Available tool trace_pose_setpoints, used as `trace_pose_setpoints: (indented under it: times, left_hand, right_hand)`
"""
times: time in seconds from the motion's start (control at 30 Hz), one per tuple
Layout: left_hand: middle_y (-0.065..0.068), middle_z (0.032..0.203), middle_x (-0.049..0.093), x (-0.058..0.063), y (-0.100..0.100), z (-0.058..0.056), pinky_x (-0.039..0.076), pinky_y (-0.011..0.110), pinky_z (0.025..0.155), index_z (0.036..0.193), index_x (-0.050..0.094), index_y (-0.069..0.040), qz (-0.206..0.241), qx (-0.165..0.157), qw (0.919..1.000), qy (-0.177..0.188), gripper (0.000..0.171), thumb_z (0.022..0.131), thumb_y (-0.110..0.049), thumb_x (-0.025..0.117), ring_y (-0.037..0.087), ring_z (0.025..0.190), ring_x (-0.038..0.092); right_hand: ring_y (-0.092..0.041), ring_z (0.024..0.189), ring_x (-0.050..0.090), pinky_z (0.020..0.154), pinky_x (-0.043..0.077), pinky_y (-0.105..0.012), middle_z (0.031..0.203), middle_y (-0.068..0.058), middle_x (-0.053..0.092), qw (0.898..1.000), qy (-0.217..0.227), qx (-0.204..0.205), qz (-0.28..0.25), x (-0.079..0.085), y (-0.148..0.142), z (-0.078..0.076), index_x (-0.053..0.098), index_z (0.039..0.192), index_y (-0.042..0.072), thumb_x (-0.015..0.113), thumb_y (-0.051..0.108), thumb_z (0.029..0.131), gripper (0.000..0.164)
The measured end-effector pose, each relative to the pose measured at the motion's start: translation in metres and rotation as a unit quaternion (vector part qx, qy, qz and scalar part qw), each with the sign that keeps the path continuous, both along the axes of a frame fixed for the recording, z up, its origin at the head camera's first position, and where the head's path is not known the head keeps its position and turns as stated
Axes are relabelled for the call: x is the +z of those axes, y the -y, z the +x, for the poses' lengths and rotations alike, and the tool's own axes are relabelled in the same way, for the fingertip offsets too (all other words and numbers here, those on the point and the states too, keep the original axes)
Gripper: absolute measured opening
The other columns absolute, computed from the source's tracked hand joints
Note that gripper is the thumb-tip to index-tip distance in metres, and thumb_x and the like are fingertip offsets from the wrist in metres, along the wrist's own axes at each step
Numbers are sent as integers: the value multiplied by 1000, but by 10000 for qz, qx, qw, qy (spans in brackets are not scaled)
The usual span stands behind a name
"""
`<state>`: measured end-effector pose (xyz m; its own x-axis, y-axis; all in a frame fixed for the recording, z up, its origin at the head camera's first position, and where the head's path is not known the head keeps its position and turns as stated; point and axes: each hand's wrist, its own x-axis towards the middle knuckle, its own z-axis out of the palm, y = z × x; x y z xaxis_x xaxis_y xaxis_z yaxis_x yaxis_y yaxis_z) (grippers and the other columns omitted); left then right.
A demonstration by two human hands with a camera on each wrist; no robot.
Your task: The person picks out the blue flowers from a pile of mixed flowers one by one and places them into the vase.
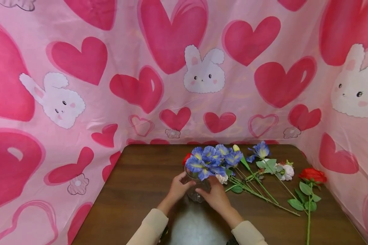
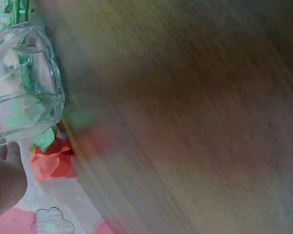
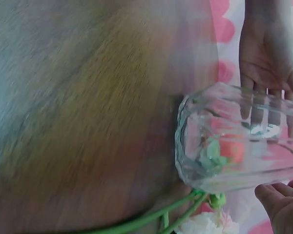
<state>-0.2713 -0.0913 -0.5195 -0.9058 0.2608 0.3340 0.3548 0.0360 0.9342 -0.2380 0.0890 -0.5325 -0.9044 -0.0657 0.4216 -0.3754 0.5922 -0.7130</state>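
Note:
A clear glass vase [image 1: 198,194] with faceted sides stands upright between my two hands near the middle of the table. My left hand [image 1: 178,187] grips its left side, and my right hand [image 1: 217,195] grips the right side, thumbs toward me. Blue irises [image 1: 206,161] overlap the vase's mouth in the head view. In the left wrist view the vase [image 2: 27,92] appears sideways, with a red rose [image 2: 51,161] beyond it near my left fingers. The right wrist view shows the vase's thick base [image 3: 185,141] close over the table, both hands at its sides.
To the right on the brown table [image 1: 135,190] lie green stems [image 1: 263,194], another blue iris [image 1: 260,149], a yellow bud [image 1: 236,148], white flowers [image 1: 286,172] and a long-stemmed red rose [image 1: 312,175]. A pink heart-and-rabbit cloth [image 1: 199,102] surrounds the table's back and sides.

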Motion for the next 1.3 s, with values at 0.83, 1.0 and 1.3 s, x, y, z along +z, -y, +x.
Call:
trace_pose_setpoints:
  times: [0.83, 1.0, 1.3]
  left_hand:
    - [26, 120, 62, -4, -1, 2, 43, 27, 97, 121, 60, 13, 107, 63, 9997, 216, 45, 81, -2, 75, 13, 113, 56]
    - [25, 120, 62, -7, -1, 2, 44, 25, 96, 122, 60, 12, 82, 91, 9998, 176, 47, 81, -6, 76, 14, 113, 57]
    - [24, 120, 62, -9, -1, 0, 45, 25, 95, 123, 60, 11, 161, 120, 9996, 205, 49, 81, -9, 76, 12, 112, 57]
  right_hand:
    - [-51, 113, 50, 88, 41, -63, 127, -35, 51, 9787, 929, -1688, 708, 31, -158, -4, 46, 136, -10, 69, 37, 91, 70]
    - [-54, 108, 50, 86, 41, -64, 123, -37, 53, 9661, 1308, -2052, 862, 22, -194, 1, 47, 132, -14, 68, 33, 92, 65]
    - [-59, 105, 47, 84, 40, -65, 124, -42, 47, 9533, 1756, -2240, 1010, 3, -239, 3, 45, 129, -18, 65, 22, 93, 57]
